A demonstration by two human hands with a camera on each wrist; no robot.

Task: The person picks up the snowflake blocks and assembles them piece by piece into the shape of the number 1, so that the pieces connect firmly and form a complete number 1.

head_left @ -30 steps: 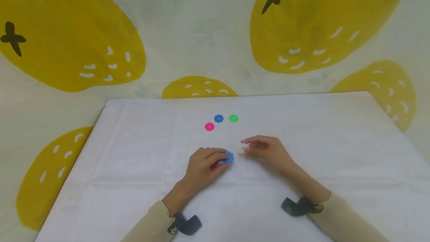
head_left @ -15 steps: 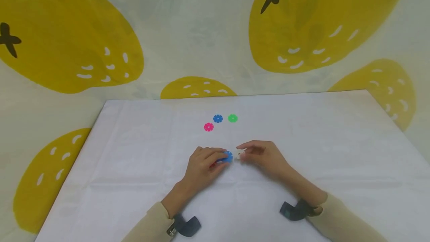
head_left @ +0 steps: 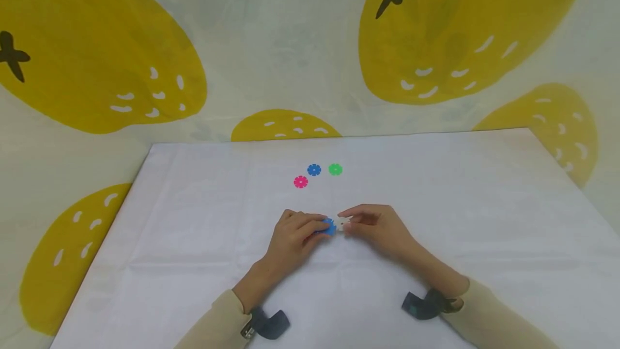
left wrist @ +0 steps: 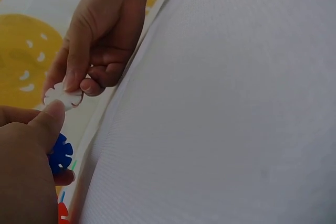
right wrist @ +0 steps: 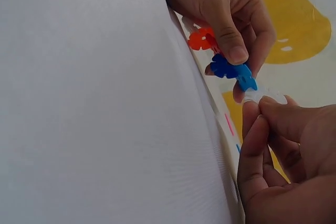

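Observation:
My left hand grips a joined chain of notched plastic snowflake discs. In the right wrist view the chain shows a red disc, a dark blue disc and a light blue disc. Thumb and fingers of my right hand pinch a white snowflake disc. The white disc's edge meets the light blue disc's edge; whether their notches interlock I cannot tell. Left fingers cover part of the chain. In the left wrist view, the left thumb tip overlaps the white disc.
Farther back on the white-covered table lie a pink disc, a blue disc and a green disc, flat and apart from each other. Behind the table's far edge hangs a pale cloth with yellow fruit prints.
My right hand has moved left and slightly toward me, bringing the white disc against the light blue one. The left hand has stayed nearly still. The three loose discs have not moved.

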